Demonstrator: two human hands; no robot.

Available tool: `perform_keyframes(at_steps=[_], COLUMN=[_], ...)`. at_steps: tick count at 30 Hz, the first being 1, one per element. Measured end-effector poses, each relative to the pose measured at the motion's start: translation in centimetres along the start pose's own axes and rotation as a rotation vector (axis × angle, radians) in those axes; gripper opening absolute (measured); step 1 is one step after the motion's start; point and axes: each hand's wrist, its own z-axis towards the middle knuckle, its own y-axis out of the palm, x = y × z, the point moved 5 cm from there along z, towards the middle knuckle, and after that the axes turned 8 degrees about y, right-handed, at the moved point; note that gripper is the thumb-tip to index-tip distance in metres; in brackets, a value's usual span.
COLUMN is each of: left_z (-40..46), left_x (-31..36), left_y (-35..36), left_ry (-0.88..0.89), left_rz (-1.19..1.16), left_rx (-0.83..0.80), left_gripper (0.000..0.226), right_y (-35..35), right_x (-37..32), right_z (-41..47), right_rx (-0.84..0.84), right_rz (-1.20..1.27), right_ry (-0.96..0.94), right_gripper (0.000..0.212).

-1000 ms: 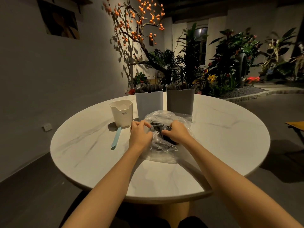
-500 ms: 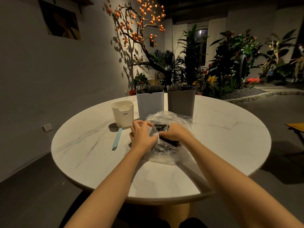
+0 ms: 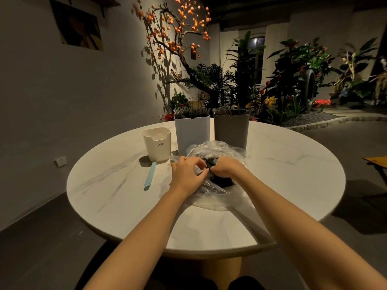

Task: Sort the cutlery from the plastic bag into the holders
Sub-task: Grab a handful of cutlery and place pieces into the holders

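Both the left hand [image 3: 187,175] and right hand [image 3: 227,169] pinch the clear plastic bag [image 3: 215,193] of dark cutlery [image 3: 222,181] on the round desk [image 3: 293,174], just before three holders [image 3: 191,135].

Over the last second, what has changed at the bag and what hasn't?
The left hand and right hand have drawn closer together over the plastic bag mouth, fingers now nearly meeting, both still pinching the film. Nothing has come out yet. The cream holder, light grey holder, dark grey holder and blue utensil on the table stayed put.
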Motion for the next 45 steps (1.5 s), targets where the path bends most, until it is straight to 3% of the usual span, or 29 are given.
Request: perform_keyframes(at_steps=[5, 10, 17, 20, 22, 25, 29, 32, 36, 45], left_z=[-0.1, -0.2, -0.3, -0.4, -0.4, -0.5, -0.5, -0.6, -0.7, -0.8], left_x=[0.0, -0.1, 1.2, 1.6, 1.6, 1.2, 1.0, 1.0, 1.0, 1.1], left_y=[0.1, -0.3, -0.7, -0.8, -0.7, -0.6, -0.5, -0.3, -0.3, 0.3], left_ry=[-0.019, -0.009, 0.153, 0.174, 0.164, 0.127, 0.103, 0.08, 0.041, -0.005], left_rz=[-0.032, 0.009, 0.149, 0.119, 0.106, 0.093, 0.086, 0.114, 0.131, 0.263], left_rx=[-0.02, 0.014, 0.059, 0.06, 0.048, 0.037, 0.014, -0.023, -0.03, -0.178], left_gripper=[0.012, 0.013, 0.015, 0.014, 0.013, 0.014, 0.015, 0.016, 0.025, 0.049], right_y=[0.4, -0.4, -1.2, -1.5, -1.5, -1.1, -1.4, -1.7, -1.6, -1.1], right_x=[-0.3, -0.2, 0.2, 0.5, 0.7, 0.9, 1.9, 2.5, 3.3, 4.0], right_z=[-0.2, -0.5, -0.9, -1.1, -1.4, -1.6, -1.7, -2.3, -2.6, -3.0], right_rx=[-0.022, -0.029, -0.024, -0.03, -0.079, -0.176, -0.23, -0.266, -0.247, -0.339], right_rz=[-0.119, -0.053, 0.097, 0.176, 0.234, 0.295, 0.424, 0.518, 0.444, 0.546], right_ry=[-0.027, -0.048, -0.06, -0.039, -0.037, -0.036, 0.044, 0.066, 0.056, 0.077], right_gripper=[0.046, 0.03, 0.029, 0.014, 0.005, 0.018, 0.006, 0.012, 0.025, 0.017])
